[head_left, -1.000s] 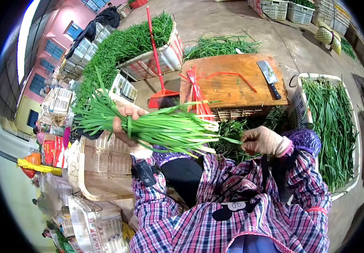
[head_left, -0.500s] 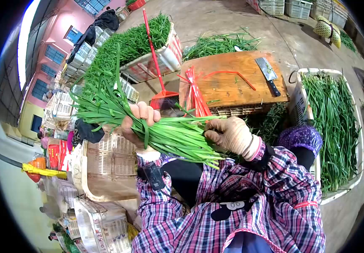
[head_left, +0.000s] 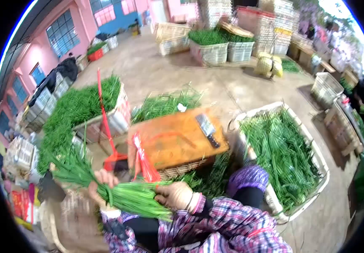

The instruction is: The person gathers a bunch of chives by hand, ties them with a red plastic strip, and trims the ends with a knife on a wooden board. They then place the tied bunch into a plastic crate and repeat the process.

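A bundle of long green leafy stalks [head_left: 133, 197] lies across in front of me. My left hand [head_left: 102, 189] is wrapped round its middle, with the leafy tips sticking out to the left. At the right, cut-looking end, my right hand [head_left: 177, 195] pinches the stalks between thumb and fingers. Just beyond my hands stands an orange-brown wooden board [head_left: 169, 147] on a basket. On the board lie a cleaver [head_left: 207, 130] with a black handle and a bunch of red and white ties [head_left: 143, 162].
A white crate of greens [head_left: 325, 177] stands at the right. Heaped greens [head_left: 78, 105] and a red broom or dustpan handle [head_left: 102, 109] are at the left. Loose greens [head_left: 165, 105] lie behind the board. An empty-looking crate [head_left: 74, 219] sits at lower left. Stacked crates [head_left: 255, 31] stand far back.
The view has turned up and to the right, so more of the floor and far crates shows. Both hands still hold the bundle, in nearly the same pose.
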`<control>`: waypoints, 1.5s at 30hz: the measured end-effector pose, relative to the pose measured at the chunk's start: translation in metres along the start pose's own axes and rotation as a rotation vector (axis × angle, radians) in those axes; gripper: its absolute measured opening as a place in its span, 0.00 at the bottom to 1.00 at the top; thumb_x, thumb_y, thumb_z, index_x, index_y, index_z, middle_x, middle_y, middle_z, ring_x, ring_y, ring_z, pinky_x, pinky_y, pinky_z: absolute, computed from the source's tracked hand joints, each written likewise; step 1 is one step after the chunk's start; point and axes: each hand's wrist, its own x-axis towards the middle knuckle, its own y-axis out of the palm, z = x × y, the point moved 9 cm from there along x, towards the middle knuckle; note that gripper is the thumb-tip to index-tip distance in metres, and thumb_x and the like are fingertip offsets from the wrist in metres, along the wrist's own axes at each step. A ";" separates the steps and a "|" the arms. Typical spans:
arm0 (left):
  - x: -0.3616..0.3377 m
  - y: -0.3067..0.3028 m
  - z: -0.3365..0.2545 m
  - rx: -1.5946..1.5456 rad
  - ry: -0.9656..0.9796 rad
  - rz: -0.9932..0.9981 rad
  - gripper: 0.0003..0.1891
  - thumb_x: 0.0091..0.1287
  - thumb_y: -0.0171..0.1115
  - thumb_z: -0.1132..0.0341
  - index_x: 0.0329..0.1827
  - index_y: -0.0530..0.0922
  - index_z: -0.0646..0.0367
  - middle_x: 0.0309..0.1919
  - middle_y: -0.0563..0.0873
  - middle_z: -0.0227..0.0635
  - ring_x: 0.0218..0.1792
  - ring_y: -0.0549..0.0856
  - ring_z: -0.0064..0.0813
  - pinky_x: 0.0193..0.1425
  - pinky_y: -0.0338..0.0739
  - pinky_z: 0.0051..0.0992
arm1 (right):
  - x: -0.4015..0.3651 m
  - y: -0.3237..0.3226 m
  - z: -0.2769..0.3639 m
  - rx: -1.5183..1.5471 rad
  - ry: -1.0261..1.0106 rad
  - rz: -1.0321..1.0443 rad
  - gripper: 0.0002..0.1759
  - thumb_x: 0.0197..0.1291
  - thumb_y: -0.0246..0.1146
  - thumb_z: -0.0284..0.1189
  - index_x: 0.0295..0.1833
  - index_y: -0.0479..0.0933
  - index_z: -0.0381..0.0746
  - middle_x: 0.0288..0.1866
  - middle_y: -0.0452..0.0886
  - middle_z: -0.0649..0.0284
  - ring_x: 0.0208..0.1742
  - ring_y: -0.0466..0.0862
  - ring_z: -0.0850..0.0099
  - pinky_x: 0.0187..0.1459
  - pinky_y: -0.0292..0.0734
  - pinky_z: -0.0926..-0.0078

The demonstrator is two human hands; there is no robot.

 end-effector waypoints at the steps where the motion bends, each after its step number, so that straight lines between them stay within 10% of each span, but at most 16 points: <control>1: -0.003 0.004 -0.001 0.096 0.066 -0.035 0.16 0.61 0.60 0.56 0.27 0.64 0.54 0.24 0.64 0.28 0.22 0.68 0.25 0.36 0.69 0.28 | 0.000 0.010 -0.011 -0.047 0.003 -0.009 0.17 0.60 0.58 0.46 0.48 0.78 0.48 0.28 0.81 0.56 0.30 0.81 0.55 0.32 0.75 0.58; 5: 0.002 -0.004 0.002 0.027 0.030 0.043 0.16 0.60 0.63 0.59 0.30 0.63 0.55 0.26 0.64 0.29 0.24 0.68 0.26 0.39 0.71 0.31 | 0.001 -0.006 -0.014 -0.251 -0.035 -0.114 0.12 0.62 0.56 0.45 0.41 0.76 0.50 0.23 0.78 0.60 0.25 0.79 0.55 0.23 0.71 0.58; 22: -0.006 0.001 0.007 0.064 0.021 0.043 0.15 0.61 0.60 0.57 0.30 0.64 0.54 0.28 0.66 0.29 0.25 0.70 0.24 0.39 0.71 0.30 | 0.004 0.018 -0.022 0.213 0.137 0.144 0.20 0.59 0.59 0.49 0.48 0.77 0.46 0.36 0.82 0.53 0.40 0.81 0.52 0.40 0.75 0.56; 27: -0.011 -0.029 0.020 0.074 -0.076 -0.138 0.16 0.62 0.58 0.55 0.40 0.71 0.59 0.33 0.74 0.33 0.36 0.77 0.30 0.48 0.75 0.32 | 0.002 -0.013 -0.019 -0.135 0.005 -0.188 0.13 0.59 0.58 0.44 0.43 0.77 0.49 0.30 0.82 0.55 0.33 0.82 0.52 0.35 0.76 0.55; 28: -0.017 -0.045 0.024 0.047 -0.137 -0.292 0.18 0.63 0.57 0.54 0.44 0.74 0.61 0.36 0.78 0.36 0.40 0.79 0.34 0.49 0.75 0.33 | 0.013 -0.009 -0.023 -0.364 0.110 0.026 0.11 0.58 0.58 0.42 0.41 0.77 0.49 0.28 0.81 0.55 0.30 0.82 0.52 0.32 0.76 0.56; 34: -0.009 -0.048 0.016 0.090 -0.086 -0.210 0.22 0.62 0.56 0.52 0.49 0.75 0.63 0.41 0.81 0.39 0.46 0.80 0.38 0.56 0.75 0.39 | -0.008 -0.065 -0.009 0.105 -0.010 -0.468 0.08 0.48 0.69 0.25 0.34 0.77 0.40 0.30 0.77 0.59 0.31 0.79 0.63 0.35 0.75 0.71; 42: -0.017 -0.094 -0.006 0.066 0.028 -0.441 0.20 0.61 0.59 0.51 0.45 0.76 0.58 0.36 0.81 0.32 0.43 0.81 0.31 0.52 0.77 0.33 | -0.020 -0.064 0.000 0.482 -0.259 -0.323 0.07 0.49 0.68 0.20 0.32 0.76 0.38 0.51 0.76 0.59 0.44 0.79 0.71 0.45 0.75 0.76; 45: -0.012 -0.079 -0.005 -0.090 0.002 -0.243 0.15 0.65 0.55 0.51 0.42 0.76 0.54 0.35 0.80 0.30 0.39 0.80 0.28 0.46 0.78 0.30 | -0.028 -0.026 -0.011 1.107 0.063 0.061 0.04 0.59 0.65 0.23 0.35 0.75 0.36 0.35 0.78 0.70 0.32 0.74 0.84 0.37 0.72 0.85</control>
